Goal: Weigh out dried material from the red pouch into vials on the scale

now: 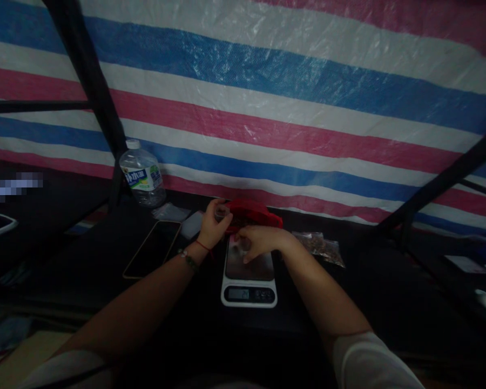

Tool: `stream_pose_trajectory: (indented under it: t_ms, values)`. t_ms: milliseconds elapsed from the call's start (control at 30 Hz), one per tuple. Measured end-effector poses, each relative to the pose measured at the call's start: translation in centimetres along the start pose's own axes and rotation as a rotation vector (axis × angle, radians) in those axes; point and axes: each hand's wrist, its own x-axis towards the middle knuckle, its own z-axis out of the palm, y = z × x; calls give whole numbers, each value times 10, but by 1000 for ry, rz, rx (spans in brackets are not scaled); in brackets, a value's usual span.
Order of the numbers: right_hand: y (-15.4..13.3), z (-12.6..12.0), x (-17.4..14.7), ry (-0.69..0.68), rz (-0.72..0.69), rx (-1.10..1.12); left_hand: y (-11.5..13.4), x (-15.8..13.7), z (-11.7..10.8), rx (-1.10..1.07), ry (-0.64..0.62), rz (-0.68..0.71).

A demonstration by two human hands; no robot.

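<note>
My left hand (211, 226) is closed round a small clear cup (222, 212), just left of a red bag (253, 209). The bag lies behind the scale, its mouth partly spread and dark contents inside. My right hand (259, 240) reaches over the steel plate of a white digital kitchen scale (250, 294), its thumb and fingers curled together. Something small and dim shows between those fingers, too dark to make out. The scale's display is lit, but its digits are hard to read.
Right of the scale lie small clear bags (319, 246) of brown pieces. To the left are a phone (154, 249), a whitish translucent item (191, 224), flat plastic bags (170, 212) and a large clear bottle (142, 175). Striped tarpaulin (267, 124) and dark frame bars (93, 81) stand behind.
</note>
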Motion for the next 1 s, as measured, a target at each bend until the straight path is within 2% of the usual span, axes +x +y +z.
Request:
stream_pose_trajectory:
  t_ms: [67,133,200,233,333,400,467,600,767,900,1000]
  values:
    - [0,-9,-6,157,0,57,-2,0,-1,-39,-64,-14]
    - [-1,-18,-11,403,-33,99,-3,0,-1,-92,-164,-31]
    - [-2,-22,-11,601,-124,94,-4,-1,-1,-152,-276,-48]
    - [-2,-21,-8,647,-182,82,-4,-1,-1,-184,-326,-43]
    - [-3,-14,2,617,-286,61,-2,-2,0,-264,-416,56]
    - [-1,-11,5,598,-275,60,-1,-2,1,-297,-424,140]
    - [2,-13,5,637,-219,63,0,-1,0,-303,-396,168]
    - [11,-20,-1,747,-108,94,1,-1,2,-230,-372,48]
    - [19,-17,4,669,-116,202,0,-2,7,-138,-397,-11]
    - [32,-13,7,722,-4,362,-1,1,9,-197,-339,-47]
    - [42,-14,3,632,45,422,-1,2,8,-203,-292,-65]
